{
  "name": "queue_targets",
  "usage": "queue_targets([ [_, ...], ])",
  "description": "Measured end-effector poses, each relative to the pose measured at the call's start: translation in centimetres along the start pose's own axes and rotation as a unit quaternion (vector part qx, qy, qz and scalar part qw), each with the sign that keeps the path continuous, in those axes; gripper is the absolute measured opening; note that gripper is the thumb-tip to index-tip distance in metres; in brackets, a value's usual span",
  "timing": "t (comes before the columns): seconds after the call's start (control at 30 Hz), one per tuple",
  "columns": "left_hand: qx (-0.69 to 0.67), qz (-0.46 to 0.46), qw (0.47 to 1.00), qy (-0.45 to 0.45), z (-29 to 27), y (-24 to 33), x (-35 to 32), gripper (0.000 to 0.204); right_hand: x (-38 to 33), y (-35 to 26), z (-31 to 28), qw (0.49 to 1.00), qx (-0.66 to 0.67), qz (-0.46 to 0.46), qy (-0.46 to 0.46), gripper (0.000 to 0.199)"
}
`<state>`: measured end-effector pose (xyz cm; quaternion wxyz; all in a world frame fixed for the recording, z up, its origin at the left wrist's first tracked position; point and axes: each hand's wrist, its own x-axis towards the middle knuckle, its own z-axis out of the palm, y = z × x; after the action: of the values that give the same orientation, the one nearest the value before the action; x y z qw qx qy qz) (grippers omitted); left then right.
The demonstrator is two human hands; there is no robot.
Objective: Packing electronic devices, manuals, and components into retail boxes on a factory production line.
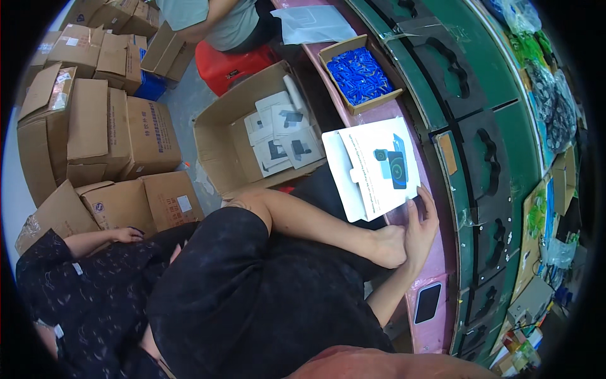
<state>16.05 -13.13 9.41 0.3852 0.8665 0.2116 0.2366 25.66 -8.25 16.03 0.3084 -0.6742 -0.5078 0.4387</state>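
My right hand (421, 230) grips the lower right corner of a flat white packaging box (372, 180), thumb at its lower edge and fingers along its right edge. The printed face, with a blue and black picture of a charging stand, is turned up. Along the left side of the box a white flap with a tab sticks out. The box lies over the edge of the pink-covered bench (432, 328). Just above it stands an open tray (331, 62) full of small blue pieces (360, 76). My left hand does not show.
Left of the bench stands a large open carton (218, 136) with several white printed boxes. A phone (428, 303) lies on the bench. Dark foam inserts (489, 164) line the green surface at right. Several cartons (151, 136) fill the left. One co-worker's patterned sleeve (47, 252) is lower left; another person's arm (205, 22) is above.
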Motion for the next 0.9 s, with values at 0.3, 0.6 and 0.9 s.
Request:
queue_targets([
  [0.3,-0.004,-0.014,1.0,0.003,0.8,-1.0,0.4,0.016,0.7,1.8,-0.1,1.0,0.005,0.005,0.006,0.037],
  [0.6,0.005,-0.01,0.998,-0.054,0.0,-1.5,1.0,0.013,1.4,4.4,-0.3,0.996,0.073,0.018,0.045,0.044],
  [0.9,-0.017,0.032,0.982,-0.184,-8.2,0.7,-0.2,0.043,1.1,4.0,-0.2,0.995,-0.058,-0.047,0.061,0.047],
])
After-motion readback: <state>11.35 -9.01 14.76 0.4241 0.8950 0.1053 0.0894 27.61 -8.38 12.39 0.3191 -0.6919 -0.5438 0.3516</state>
